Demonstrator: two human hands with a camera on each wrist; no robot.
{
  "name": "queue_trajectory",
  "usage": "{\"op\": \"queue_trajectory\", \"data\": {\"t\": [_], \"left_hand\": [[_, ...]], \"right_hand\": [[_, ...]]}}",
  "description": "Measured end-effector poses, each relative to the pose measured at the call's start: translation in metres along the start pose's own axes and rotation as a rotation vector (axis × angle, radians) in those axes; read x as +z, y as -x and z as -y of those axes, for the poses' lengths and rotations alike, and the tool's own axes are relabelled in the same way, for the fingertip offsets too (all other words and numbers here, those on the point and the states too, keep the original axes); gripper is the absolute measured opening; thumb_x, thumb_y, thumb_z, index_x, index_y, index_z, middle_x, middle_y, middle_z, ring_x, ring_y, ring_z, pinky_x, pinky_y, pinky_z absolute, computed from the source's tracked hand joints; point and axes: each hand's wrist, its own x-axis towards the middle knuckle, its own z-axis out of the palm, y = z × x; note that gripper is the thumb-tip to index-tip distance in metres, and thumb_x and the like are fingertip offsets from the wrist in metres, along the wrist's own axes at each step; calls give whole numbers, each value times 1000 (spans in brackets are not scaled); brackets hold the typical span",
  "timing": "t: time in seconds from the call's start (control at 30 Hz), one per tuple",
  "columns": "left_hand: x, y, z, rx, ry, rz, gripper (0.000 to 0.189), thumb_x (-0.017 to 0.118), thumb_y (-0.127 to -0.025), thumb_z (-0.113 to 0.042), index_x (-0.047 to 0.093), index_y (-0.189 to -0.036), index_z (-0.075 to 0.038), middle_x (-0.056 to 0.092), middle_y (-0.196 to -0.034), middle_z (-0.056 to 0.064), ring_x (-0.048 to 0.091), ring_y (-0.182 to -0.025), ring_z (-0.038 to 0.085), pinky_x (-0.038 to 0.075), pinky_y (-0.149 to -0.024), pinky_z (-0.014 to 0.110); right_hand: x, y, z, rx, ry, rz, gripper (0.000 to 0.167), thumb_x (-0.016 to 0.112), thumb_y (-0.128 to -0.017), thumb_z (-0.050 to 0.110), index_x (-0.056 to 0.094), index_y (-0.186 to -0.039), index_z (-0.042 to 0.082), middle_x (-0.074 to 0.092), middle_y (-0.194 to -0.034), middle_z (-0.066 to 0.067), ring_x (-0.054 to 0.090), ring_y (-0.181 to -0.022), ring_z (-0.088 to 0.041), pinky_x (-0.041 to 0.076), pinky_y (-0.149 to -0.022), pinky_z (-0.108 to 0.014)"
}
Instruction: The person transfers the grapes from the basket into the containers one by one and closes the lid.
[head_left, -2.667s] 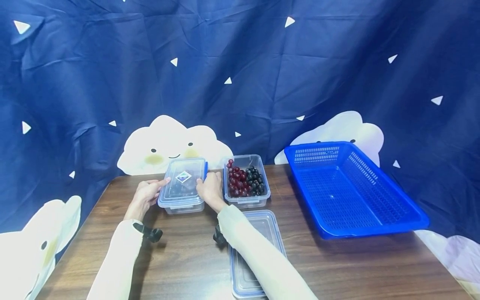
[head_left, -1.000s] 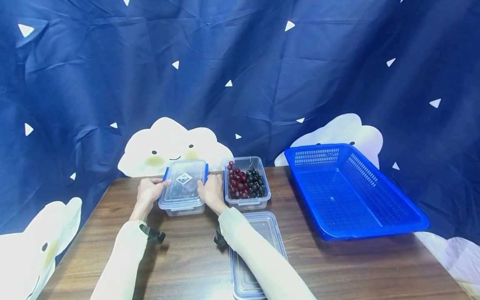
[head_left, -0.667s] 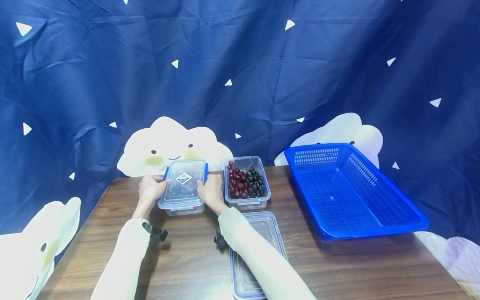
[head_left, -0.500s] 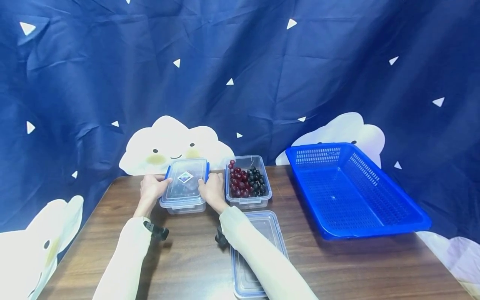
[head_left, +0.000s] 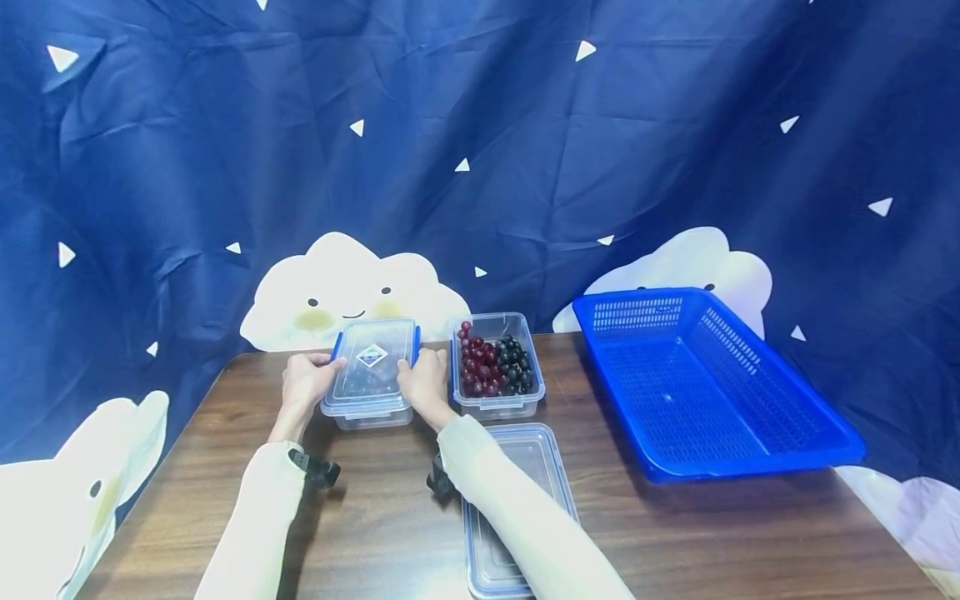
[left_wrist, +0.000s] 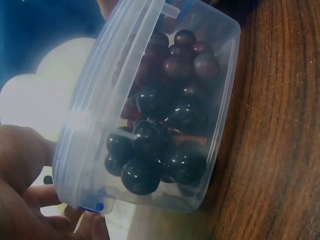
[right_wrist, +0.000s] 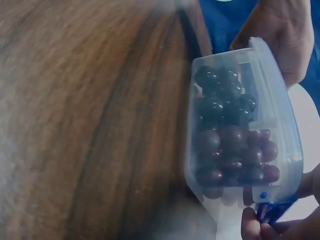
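Observation:
A clear food container (head_left: 375,385), its lid on and a diamond label on top, stands at the back left of the table. Red and black grapes (left_wrist: 141,176) show through its wall in the left wrist view. My left hand (head_left: 306,385) grips its left edge, thumb on the lid and fingers curled at the blue side latch (left_wrist: 95,206). On the opposite edge my right hand (head_left: 426,385) holds it likewise, thumb on top, fingertips at the other blue latch (right_wrist: 272,212). Beside it, an unlidded container (head_left: 501,403) holds red grapes (head_left: 480,367) and black grapes (head_left: 514,367).
A loose clear lid (head_left: 551,467) lies on the wooden table (head_left: 375,517), partly hidden under my right sleeve. The large blue plastic basket (head_left: 675,417) stands at the right. A blue cloud-patterned curtain (head_left: 525,167) hangs directly behind the table.
Since the earliest frame my left hand has shifted along the lid's left edge, and the blue latch there has come into view. My right hand stays on the right edge.

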Motion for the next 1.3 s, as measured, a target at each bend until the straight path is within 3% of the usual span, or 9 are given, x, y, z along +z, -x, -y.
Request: {"op": "queue_trajectory", "data": {"t": [0.1, 0.2, 0.33, 0.47, 0.6, 0.7, 0.83, 1.03, 1.3], "left_hand": [[0, 3, -3, 18, -36, 1, 50, 66, -101, -32, 65, -137, 4, 64, -139, 30, 58, -132, 48, 48, -114, 58], [1, 8, -5, 56, -96, -12, 53, 61, -104, -33, 61, -140, 6, 59, -141, 34, 55, -133, 52, 46, -113, 63], [7, 19, -10, 130, -158, -94, 56, 50, -107, -32, 52, -143, 11, 42, -140, 44, 47, -127, 59, 44, -106, 67], [13, 36, -21, 267, -160, -212, 52, 51, -105, -28, 53, -142, 9, 39, -140, 40, 40, -127, 57, 40, -105, 65], [13, 60, -34, 422, -146, -205, 38, 57, -102, -23, 66, -130, 1, 55, -129, 30, 49, -120, 47, 44, -99, 58], [13, 79, -41, 524, -143, -127, 26, 60, -101, -20, 75, -116, -5, 70, -107, 17, 63, -94, 34, 51, -79, 46], [20, 103, -42, 577, -110, 53, 18, 64, -101, -18, 78, -106, -8, 75, -82, 8, 57, -58, 17, 45, -55, 29], [33, 134, -33, 426, 41, 394, 20, 61, -98, -7, 79, -105, -5, 72, -71, 6, 56, -54, 11, 43, -45, 22], [46, 152, -10, 224, 269, 757, 28, 57, -103, -9, 70, -117, 10, 75, -78, 8, 66, -60, 11, 52, -50, 20]], "right_hand": [[-4, -4, -1, 22, -27, 22, 30, 74, -96, 22, 74, -109, -5, 68, -105, -17, 57, -105, -28, 52, -104, -43], [-12, -11, -3, 20, -51, 81, 28, 76, -95, 23, 74, -104, -3, 70, -95, -13, 60, -90, -22, 57, -91, -38], [-32, -15, -5, -21, -47, 196, 27, 76, -95, 23, 73, -103, -2, 70, -89, -10, 60, -77, -18, 56, -75, -33], [-62, -5, 1, -88, -76, 291, 30, 74, -97, 23, 73, -115, -1, 74, -108, -13, 68, -99, -23, 58, -91, -36], [-97, 16, 7, -206, -96, 362, 27, 75, -96, 25, 77, -114, 6, 77, -116, -11, 72, -111, -26, 58, -101, -41], [-126, 33, 3, -305, -54, 404, 21, 75, -96, 26, 79, -109, 11, 79, -111, -5, 73, -108, -22, 58, -100, -42], [-162, 54, -13, -357, 19, 439, 16, 73, -98, 27, 79, -107, 15, 80, -107, 0, 71, -105, -16, 58, -98, -41], [-204, 78, -52, -325, 118, 459, 19, 72, -99, 28, 78, -110, 14, 78, -104, 2, 67, -90, -10, 58, -80, -30], [-238, 109, -103, -294, 308, 474, 34, 80, -92, 25, 74, -116, 1, 65, -79, 8, 54, -69, -2, 47, -63, -21]]}}
